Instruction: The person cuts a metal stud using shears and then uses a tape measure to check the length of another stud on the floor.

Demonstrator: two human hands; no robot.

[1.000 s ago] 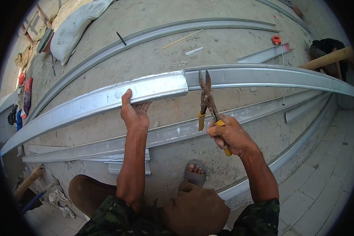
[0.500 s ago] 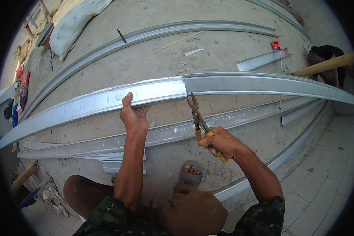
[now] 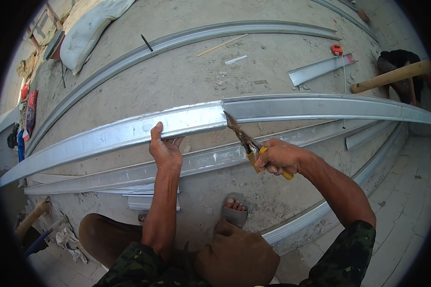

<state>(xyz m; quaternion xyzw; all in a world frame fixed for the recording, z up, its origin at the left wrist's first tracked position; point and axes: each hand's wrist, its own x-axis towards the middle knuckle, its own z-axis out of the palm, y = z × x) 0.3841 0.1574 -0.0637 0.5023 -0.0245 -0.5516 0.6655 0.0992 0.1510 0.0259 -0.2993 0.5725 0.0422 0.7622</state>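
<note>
A red packet (image 3: 31,111) at far left is bearing markings too small to read. Compared with half a second ago, the right hand (image 3: 283,159) is gripping the yellow-handled snips (image 3: 244,137) at a flatter slant, and their rusty tips are now appearing to meet the end edge of the bright metal channel (image 3: 177,120). The left hand (image 3: 166,152) is clasping that long, smooth channel, thumb on its shiny face, fingers curling beneath. It is overlapping a duller grey channel (image 3: 321,108) extending rightward above the gritty floor (image 3: 196,71).
</note>
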